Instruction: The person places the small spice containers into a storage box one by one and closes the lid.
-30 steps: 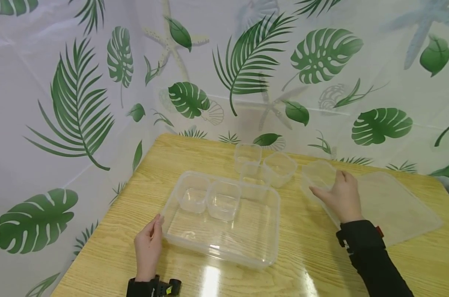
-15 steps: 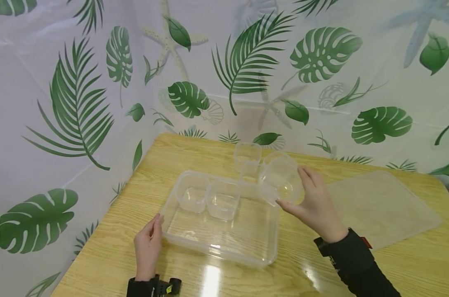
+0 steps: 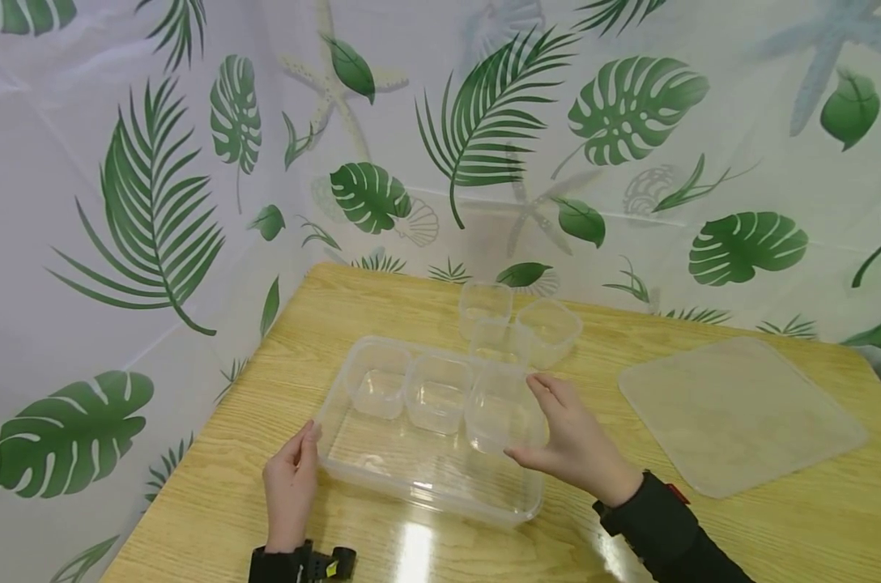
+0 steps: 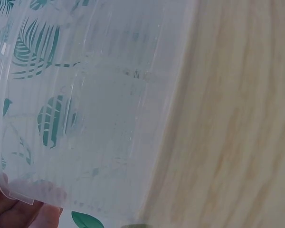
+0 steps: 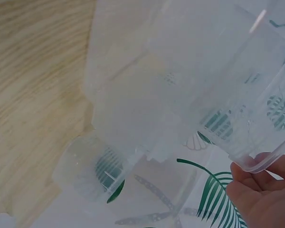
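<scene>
Since the earliest head frame, a small clear plastic cup with rounded corners [image 3: 502, 414] has been carried leftward by the right hand [image 3: 582, 445], from the near side of the back row's right end to the right part of a large clear rectangular plastic container [image 3: 440, 495]. The cup is gripped at its right side between the thumb and the fingers; whether its base is resting on the container's floor cannot be told. The container's left edge is held by the left hand [image 3: 291, 478], with thumb and fingertips brought together at the rim, as before.

Inside the container, two more small clear plastic cups, the left cup [image 3: 378, 390] and the middle cup [image 3: 439, 398], are set side by side along the back, with the gripped cup just to their right. Behind the container, three similar clear cups [image 3: 550, 334] are grouped on the light wood-grain table [image 3: 214, 518]. To the right, a flat, translucent whitish sheet with rounded corners [image 3: 742, 413] is laid on the tabletop. Black sleeves [image 3: 652, 518] are worn on both arms, and the background is covered by white cloth printed with green leaves [image 3: 484, 121].
</scene>
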The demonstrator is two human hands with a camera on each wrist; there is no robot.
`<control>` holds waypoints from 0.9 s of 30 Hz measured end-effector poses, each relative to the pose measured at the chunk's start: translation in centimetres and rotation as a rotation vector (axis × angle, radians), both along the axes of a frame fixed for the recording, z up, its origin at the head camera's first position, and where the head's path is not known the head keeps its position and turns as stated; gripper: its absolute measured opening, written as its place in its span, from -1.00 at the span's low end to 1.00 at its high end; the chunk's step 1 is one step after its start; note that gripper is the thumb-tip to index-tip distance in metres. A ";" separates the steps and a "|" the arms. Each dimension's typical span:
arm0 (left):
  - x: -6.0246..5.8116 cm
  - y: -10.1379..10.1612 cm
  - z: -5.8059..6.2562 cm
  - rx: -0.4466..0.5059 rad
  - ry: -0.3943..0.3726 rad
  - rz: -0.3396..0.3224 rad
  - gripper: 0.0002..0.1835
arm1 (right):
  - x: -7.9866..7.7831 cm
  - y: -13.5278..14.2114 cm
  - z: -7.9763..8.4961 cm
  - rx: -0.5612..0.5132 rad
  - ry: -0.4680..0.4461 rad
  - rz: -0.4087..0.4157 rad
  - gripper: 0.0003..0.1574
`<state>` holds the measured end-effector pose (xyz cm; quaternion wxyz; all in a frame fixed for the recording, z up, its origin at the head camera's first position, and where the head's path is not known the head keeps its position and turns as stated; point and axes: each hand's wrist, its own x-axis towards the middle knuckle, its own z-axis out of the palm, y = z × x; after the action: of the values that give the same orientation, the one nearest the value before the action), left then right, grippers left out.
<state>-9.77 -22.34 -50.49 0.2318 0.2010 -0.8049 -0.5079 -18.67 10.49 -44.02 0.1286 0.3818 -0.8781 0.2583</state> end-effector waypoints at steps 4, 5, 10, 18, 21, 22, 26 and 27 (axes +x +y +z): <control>0.0 0.0 -0.1 0.000 0.004 0.003 -0.57 | -0.1 -0.1 -0.9 0.037 -0.036 0.012 0.05; 0.0 0.0 -0.1 0.000 0.006 0.003 -0.57 | -0.1 -0.2 -1.0 0.045 -0.051 0.011 0.05; 0.0 -0.1 -0.1 0.001 0.005 0.002 -0.58 | -0.3 -0.4 -1.6 0.096 -0.068 0.011 0.05; 0.1 0.0 -0.1 0.017 0.000 -0.006 -0.58 | -0.5 -0.7 -2.2 0.194 -0.023 0.010 0.11; 0.1 0.0 0.0 0.018 0.000 -0.012 -0.57 | -0.6 -0.7 -2.3 0.218 -0.024 0.001 0.09; 0.1 -0.1 0.0 0.019 -0.001 -0.014 -0.57 | -0.6 -0.7 -2.4 0.226 -0.022 -0.002 0.08; 0.1 0.0 0.1 0.018 -0.003 -0.021 -0.56 | -0.6 -0.6 -2.3 0.261 -0.016 -0.014 0.07; 0.1 0.0 0.1 0.019 -0.004 -0.022 -0.56 | -0.6 -0.6 -2.3 0.270 -0.021 -0.016 0.07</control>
<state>-9.67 -22.36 -50.36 0.2229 0.1953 -0.8027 -0.5176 -19.27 9.93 -46.31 0.0690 0.3859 -0.9091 0.1408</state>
